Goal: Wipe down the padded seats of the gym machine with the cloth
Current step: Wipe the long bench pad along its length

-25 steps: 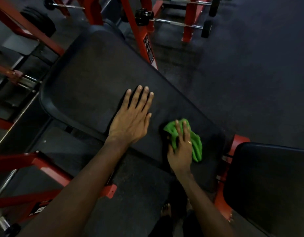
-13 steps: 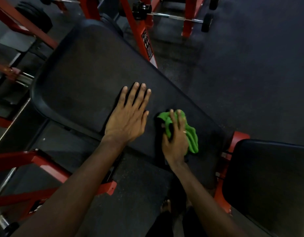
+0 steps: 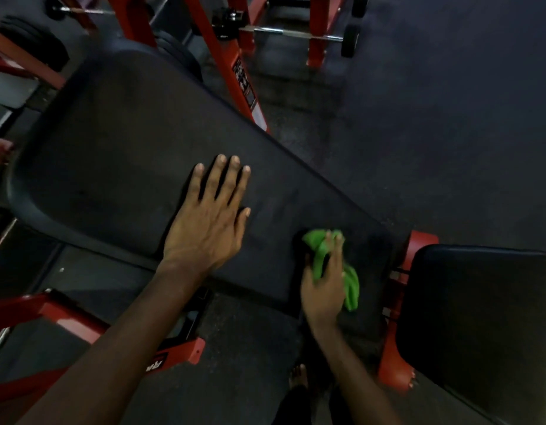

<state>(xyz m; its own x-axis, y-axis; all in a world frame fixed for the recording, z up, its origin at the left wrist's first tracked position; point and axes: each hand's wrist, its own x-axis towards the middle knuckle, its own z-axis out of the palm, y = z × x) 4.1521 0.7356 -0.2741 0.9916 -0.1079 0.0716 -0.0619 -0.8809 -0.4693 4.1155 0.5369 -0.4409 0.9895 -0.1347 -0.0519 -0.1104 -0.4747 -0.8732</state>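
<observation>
Cloth, green, bunched up, sits under the right hand on the long black pad, near the pad's narrow end and close to its near edge. Right hand grasps it: fingers bent over the bunch, one green fold showing between the fingers, more cloth sticking out past the fingertips and on the outer side of the hand. Hand slightly blurred, so thumb placement unclear. Cloth touches the pad surface.

Left hand lies flat, palm down, on the same pad, to the left of the cloth and apart from it. Fingers straight and a little spread, thumb out to the side, gripping nothing. Wrist crosses the pad's near edge.

Long pad runs diagonally, wide rounded end at upper left, narrow end at lower right. Just past the narrow end is a red bracket, then the second black pad at the right edge, only partly in view. The two pads are close but not touching.

Red base tube lies on the floor at lower left, under the left forearm. Red upright with a white label rises behind the long pad. Barbell rests on a red rack at top centre. Dark weight plates at top left. Bare foot on the dark floor at bottom centre.
</observation>
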